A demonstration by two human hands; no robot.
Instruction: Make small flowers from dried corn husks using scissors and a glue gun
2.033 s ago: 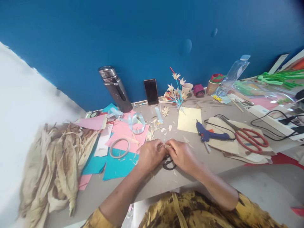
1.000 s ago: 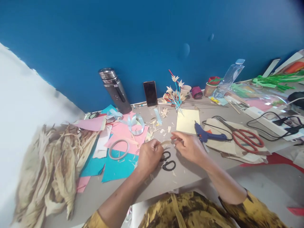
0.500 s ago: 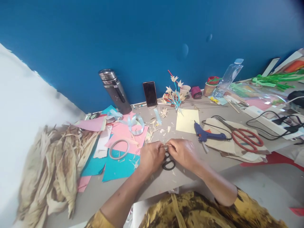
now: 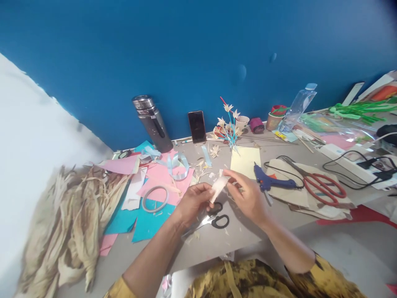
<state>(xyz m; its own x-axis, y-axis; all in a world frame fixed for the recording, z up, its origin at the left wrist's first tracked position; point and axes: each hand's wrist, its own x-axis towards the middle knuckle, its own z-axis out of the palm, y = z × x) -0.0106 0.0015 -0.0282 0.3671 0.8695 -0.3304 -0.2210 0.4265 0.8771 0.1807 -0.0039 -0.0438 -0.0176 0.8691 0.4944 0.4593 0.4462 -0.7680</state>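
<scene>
Between my two hands is a small pale strip (image 4: pixel 218 188), which looks like a piece of dried corn husk. My left hand (image 4: pixel 194 201) pinches its lower left end. At its upper right end are the thumb and fingers of my right hand (image 4: pixel 247 195), closed on it. Black-handled scissors (image 4: pixel 220 221) lie on the table just below the strip, blades toward the left. Pale husk scraps (image 4: pixel 201 170) are scattered beyond my hands. Farther back stands a bunch of pale husk flowers (image 4: pixel 228 124) on blue stems.
Dried husks (image 4: pixel 71 231) are heaped at the left, beside coloured paper (image 4: pixel 151 221) and a tape roll (image 4: pixel 155 199). A flask (image 4: pixel 153 124) and phone (image 4: pixel 197 126) lean at the wall. A blue glue gun (image 4: pixel 273 182), red-handled scissors (image 4: pixel 324 188) and a power strip (image 4: pixel 350 163) lie right.
The strip, seen edge-on between my fists before, now shows its flat face. My right hand has turned and its fingers have extended; my left has lowered slightly, and more of the scissors shows.
</scene>
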